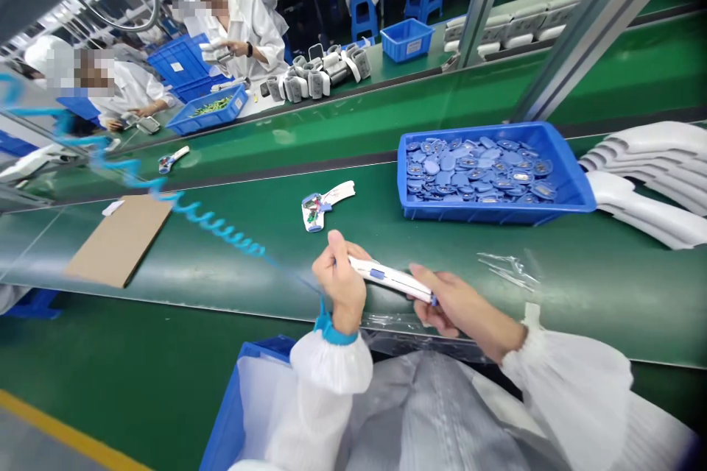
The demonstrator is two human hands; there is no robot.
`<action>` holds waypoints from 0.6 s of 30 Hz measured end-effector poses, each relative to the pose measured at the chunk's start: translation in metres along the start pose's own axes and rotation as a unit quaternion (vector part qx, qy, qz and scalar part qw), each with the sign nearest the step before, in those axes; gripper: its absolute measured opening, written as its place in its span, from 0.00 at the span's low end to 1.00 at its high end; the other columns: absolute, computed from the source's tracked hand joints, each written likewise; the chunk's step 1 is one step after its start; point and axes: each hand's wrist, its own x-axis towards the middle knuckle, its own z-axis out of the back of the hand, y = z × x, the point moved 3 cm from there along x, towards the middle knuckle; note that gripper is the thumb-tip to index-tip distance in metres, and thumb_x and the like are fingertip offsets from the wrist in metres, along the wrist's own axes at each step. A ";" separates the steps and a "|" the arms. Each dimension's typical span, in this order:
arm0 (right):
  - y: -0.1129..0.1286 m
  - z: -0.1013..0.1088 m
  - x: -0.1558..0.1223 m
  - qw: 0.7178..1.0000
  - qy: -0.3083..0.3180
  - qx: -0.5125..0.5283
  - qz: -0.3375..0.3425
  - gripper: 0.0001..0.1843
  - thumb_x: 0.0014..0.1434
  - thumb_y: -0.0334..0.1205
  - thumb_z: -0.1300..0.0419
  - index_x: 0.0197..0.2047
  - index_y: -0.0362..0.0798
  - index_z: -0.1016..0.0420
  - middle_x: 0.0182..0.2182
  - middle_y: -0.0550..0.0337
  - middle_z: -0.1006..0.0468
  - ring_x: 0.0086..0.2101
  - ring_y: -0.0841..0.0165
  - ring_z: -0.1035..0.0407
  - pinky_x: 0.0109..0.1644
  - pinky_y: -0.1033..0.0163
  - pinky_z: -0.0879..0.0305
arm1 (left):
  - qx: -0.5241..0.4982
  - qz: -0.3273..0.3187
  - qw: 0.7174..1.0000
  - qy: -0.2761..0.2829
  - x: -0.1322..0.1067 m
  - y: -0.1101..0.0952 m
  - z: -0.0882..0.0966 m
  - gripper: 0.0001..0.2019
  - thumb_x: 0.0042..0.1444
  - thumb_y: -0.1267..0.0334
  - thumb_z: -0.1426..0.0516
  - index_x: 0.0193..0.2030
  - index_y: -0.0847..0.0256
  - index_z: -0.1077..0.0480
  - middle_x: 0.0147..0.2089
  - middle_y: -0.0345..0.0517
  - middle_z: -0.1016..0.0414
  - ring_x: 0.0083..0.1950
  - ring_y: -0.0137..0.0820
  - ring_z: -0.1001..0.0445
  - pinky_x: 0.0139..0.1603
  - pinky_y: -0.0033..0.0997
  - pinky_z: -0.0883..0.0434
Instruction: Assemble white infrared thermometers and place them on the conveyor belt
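Observation:
Between my hands, just above the near edge of the green bench, is a slim white device housing (393,277) with a blue button on its side. My left hand (341,281) closes round its left end, thumb up, a blue band with a coiled cord on that wrist. At the right end, my right hand (445,300) grips it between thumb and fingers. Part of each end is hidden by the fingers. Beyond my left hand lies an opened white device half (316,212) with green and red parts showing inside.
A blue bin (497,215) of small blue parts stands to the right, beside stacked white housings (652,199). Plastic wrap (511,270) lies near my right hand. Cardboard (121,239) lies left, under the coiled blue cord (193,215). Co-workers sit across the conveyor (276,138).

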 end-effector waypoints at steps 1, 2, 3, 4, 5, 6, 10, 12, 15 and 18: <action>0.001 -0.002 0.001 0.996 -0.014 -0.074 0.045 0.26 0.67 0.62 0.50 0.35 0.49 0.26 0.21 0.59 0.25 0.18 0.69 0.36 0.21 0.65 0.45 | 0.016 0.014 1.000 -0.020 0.002 0.004 -0.005 0.33 0.71 0.41 0.59 0.19 0.57 0.39 0.20 0.42 0.34 0.25 0.30 0.32 0.33 0.32 0.33; 0.004 -0.006 0.000 0.981 -0.034 -0.158 0.105 0.24 0.68 0.60 0.50 0.40 0.50 0.24 0.23 0.59 0.23 0.21 0.67 0.31 0.25 0.64 0.43 | 0.042 0.019 0.999 -0.026 0.006 0.006 -0.011 0.32 0.71 0.41 0.57 0.19 0.57 0.38 0.19 0.41 0.34 0.24 0.29 0.33 0.32 0.31 0.34; 0.006 -0.011 -0.002 0.955 -0.054 -0.240 0.166 0.21 0.69 0.57 0.49 0.45 0.51 0.23 0.25 0.59 0.21 0.24 0.65 0.28 0.27 0.63 0.43 | 0.072 0.015 0.997 -0.024 0.010 0.008 -0.016 0.31 0.70 0.42 0.54 0.19 0.57 0.38 0.19 0.41 0.34 0.24 0.29 0.33 0.32 0.30 0.35; 0.009 -0.016 -0.004 0.923 -0.077 -0.311 0.213 0.19 0.70 0.53 0.49 0.47 0.52 0.23 0.26 0.59 0.21 0.25 0.65 0.28 0.28 0.63 0.45 | 0.102 0.007 0.995 -0.018 0.015 0.008 -0.021 0.30 0.69 0.44 0.52 0.18 0.57 0.38 0.19 0.40 0.34 0.25 0.28 0.34 0.32 0.30 0.36; 0.010 -0.020 -0.005 0.894 -0.100 -0.364 0.241 0.18 0.72 0.51 0.50 0.47 0.51 0.23 0.25 0.58 0.21 0.24 0.64 0.28 0.27 0.63 0.48 | 0.131 -0.001 0.991 -0.010 0.020 0.007 -0.024 0.29 0.69 0.46 0.51 0.18 0.58 0.39 0.19 0.40 0.35 0.24 0.28 0.35 0.32 0.30 0.37; 0.011 -0.024 -0.006 0.872 -0.118 -0.403 0.253 0.19 0.72 0.49 0.52 0.45 0.50 0.22 0.23 0.57 0.22 0.22 0.64 0.29 0.26 0.62 0.52 | 0.157 -0.007 0.988 -0.002 0.023 0.007 -0.027 0.29 0.69 0.49 0.51 0.17 0.57 0.39 0.18 0.40 0.36 0.24 0.28 0.36 0.31 0.30 0.37; 0.012 -0.027 -0.004 0.851 -0.140 -0.440 0.251 0.21 0.74 0.48 0.53 0.44 0.48 0.22 0.21 0.57 0.24 0.20 0.64 0.30 0.27 0.61 0.55 | 0.198 -0.035 0.979 0.030 0.030 0.004 -0.028 0.27 0.69 0.53 0.53 0.17 0.58 0.38 0.19 0.40 0.34 0.25 0.28 0.35 0.32 0.29 0.38; 0.013 -0.018 -0.002 0.867 -0.111 -0.420 0.242 0.22 0.74 0.51 0.54 0.45 0.50 0.21 0.22 0.59 0.23 0.22 0.64 0.29 0.28 0.61 0.51 | 0.200 -0.086 0.971 0.097 0.030 0.001 -0.020 0.24 0.67 0.53 0.49 0.20 0.59 0.35 0.22 0.41 0.31 0.27 0.28 0.34 0.34 0.29 0.38; 0.022 0.004 0.000 0.898 -0.076 -0.368 0.229 0.22 0.72 0.56 0.51 0.46 0.53 0.20 0.25 0.61 0.20 0.25 0.64 0.27 0.31 0.60 0.40 | 0.263 -0.157 0.922 0.238 0.040 -0.006 0.003 0.19 0.62 0.52 0.42 0.23 0.60 0.31 0.25 0.40 0.29 0.29 0.28 0.34 0.35 0.28 0.40; 0.042 0.021 0.006 0.897 -0.129 -0.323 0.273 0.22 0.69 0.57 0.46 0.53 0.51 0.22 0.37 0.59 0.16 0.32 0.64 0.24 0.36 0.59 0.31 | 0.339 -0.094 0.909 0.223 0.086 -0.018 0.041 0.24 0.58 0.48 0.39 0.18 0.62 0.34 0.19 0.39 0.37 0.25 0.26 0.39 0.30 0.29 0.45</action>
